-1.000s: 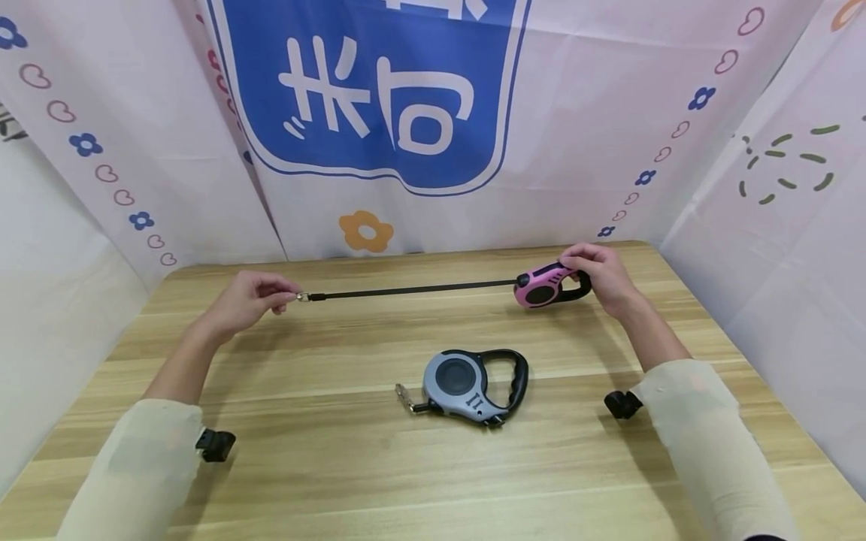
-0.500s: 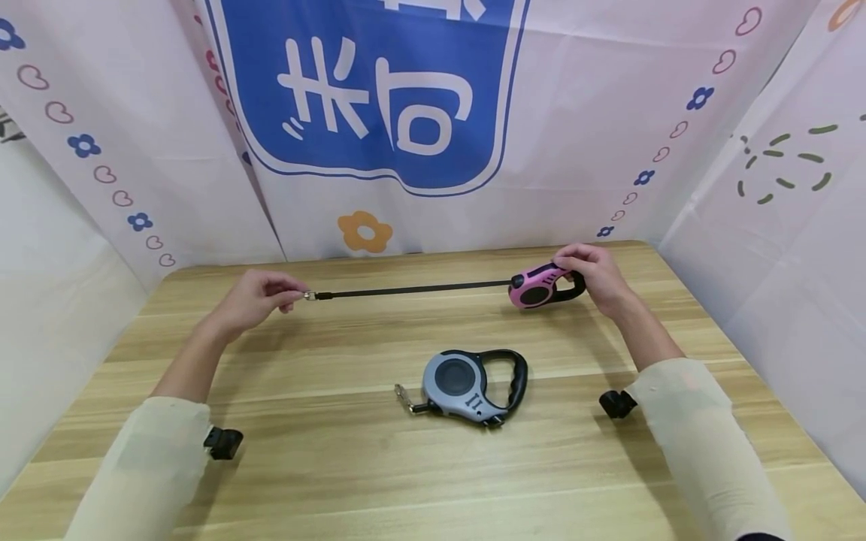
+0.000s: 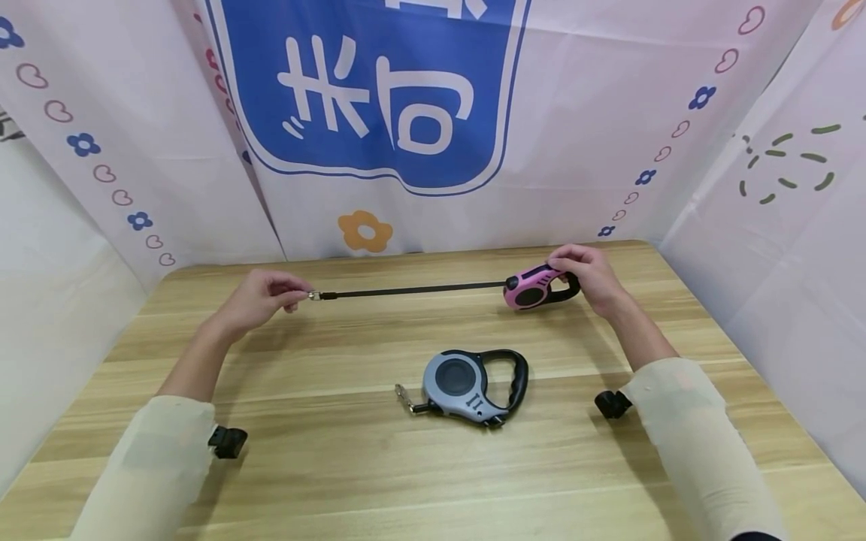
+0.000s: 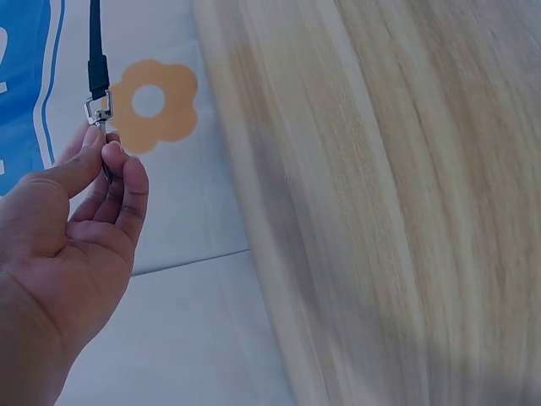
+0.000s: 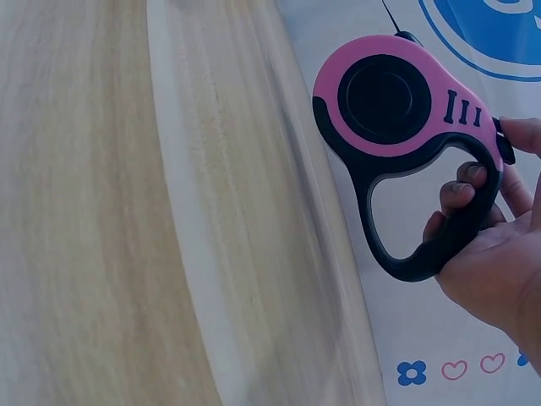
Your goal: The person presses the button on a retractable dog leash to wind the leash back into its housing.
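Observation:
My right hand [image 3: 587,276] grips the black handle of a pink and black retractable dog leash [image 5: 385,93], fingers through the loop and thumb at the button by its edge. A black strap [image 3: 419,289] runs out of the casing, straight and taut, toward the left. At its far end, my left hand [image 3: 260,300] pinches the metal snap hook [image 4: 100,110] between thumb and fingers, which cover part of it. In front of the strap lies a second retractable leash [image 3: 455,379], grey with a black handle, its clip pointing left; neither hand touches it.
A wooden table [image 3: 338,481] carries everything. Behind it hangs a white cloth backdrop [image 3: 575,113] with a blue sign and flower prints, meeting the table's back edge. White cloth also closes off both sides.
Both hands have moved slightly inward, the left to the right and the right to the left. The visible strap between them is a little shorter. The grey leash has stayed put.

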Demonstrator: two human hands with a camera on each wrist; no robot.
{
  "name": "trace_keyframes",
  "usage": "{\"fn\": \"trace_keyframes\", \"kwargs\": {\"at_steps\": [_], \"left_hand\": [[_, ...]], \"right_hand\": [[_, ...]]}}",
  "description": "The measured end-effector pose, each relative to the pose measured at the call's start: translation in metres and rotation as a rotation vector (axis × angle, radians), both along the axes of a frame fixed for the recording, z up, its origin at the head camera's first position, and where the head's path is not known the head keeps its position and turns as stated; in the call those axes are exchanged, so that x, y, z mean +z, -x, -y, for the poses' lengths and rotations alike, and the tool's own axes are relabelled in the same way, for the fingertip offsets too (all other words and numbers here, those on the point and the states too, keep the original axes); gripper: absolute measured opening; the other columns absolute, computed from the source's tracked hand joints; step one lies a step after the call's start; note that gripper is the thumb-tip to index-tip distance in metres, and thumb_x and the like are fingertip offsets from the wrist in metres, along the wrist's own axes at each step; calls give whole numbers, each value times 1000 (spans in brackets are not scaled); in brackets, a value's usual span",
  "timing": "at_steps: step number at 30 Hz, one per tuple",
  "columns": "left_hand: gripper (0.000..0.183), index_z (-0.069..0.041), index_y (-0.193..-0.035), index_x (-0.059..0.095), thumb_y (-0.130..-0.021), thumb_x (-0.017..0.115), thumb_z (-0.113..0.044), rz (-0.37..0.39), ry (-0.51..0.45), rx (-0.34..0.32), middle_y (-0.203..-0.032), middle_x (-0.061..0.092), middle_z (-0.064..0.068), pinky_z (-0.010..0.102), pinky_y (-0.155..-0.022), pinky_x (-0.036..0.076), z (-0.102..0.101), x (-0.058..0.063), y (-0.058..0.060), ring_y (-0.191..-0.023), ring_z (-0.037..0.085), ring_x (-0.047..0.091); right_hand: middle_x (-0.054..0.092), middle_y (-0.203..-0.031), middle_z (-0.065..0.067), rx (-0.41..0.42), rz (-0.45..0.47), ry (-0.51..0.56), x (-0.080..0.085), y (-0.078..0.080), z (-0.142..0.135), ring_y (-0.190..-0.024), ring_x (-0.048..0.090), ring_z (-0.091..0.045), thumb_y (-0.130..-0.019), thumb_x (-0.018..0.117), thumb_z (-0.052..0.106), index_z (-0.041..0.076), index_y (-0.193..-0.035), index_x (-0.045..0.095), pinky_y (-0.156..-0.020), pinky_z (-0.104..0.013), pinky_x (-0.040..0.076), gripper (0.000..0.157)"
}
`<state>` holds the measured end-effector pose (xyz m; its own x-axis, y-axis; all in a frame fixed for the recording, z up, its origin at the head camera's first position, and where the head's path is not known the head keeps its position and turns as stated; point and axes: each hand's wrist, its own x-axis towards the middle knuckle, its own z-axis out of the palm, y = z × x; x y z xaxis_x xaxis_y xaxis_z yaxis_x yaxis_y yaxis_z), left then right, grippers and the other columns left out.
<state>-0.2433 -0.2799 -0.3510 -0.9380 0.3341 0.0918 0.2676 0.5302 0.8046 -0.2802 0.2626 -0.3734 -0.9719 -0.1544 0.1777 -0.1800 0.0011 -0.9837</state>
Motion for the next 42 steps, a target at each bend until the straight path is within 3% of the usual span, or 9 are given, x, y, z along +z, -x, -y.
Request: {"fn": "trace_keyframes", "kwargs": {"at_steps": [23, 31, 42], "left_hand": [[17, 16, -112, 69, -100, 62, 7, -24, -41, -43, -95, 72, 9, 25, -68, 56, -16, 1, 4, -75, 12, 63], [15, 17, -110, 69, -99, 61, 9, -28, -64, -64, -90, 70, 5, 25, -67, 56, -22, -2, 6, -73, 9, 61], [16, 16, -110, 70, -100, 61, 7, -12, -41, -64, -97, 70, 20, 27, -69, 57, -26, -2, 8, -75, 14, 63]], "right_hand": [[66, -80, 7, 23, -19, -10, -1, 1, 8, -70, 54, -10, -99, 60, -2, 21, -84, 75, -67, -22, 46, 31], [66, -80, 6, 24, -2, -11, -1, 1, 9, -71, 54, -11, -99, 61, -1, 19, -85, 74, -68, -22, 46, 28], [65, -80, 5, 38, -1, -16, -2, 2, 14, -71, 53, -11, -99, 61, -2, 19, -85, 75, -68, -22, 46, 28]]}}
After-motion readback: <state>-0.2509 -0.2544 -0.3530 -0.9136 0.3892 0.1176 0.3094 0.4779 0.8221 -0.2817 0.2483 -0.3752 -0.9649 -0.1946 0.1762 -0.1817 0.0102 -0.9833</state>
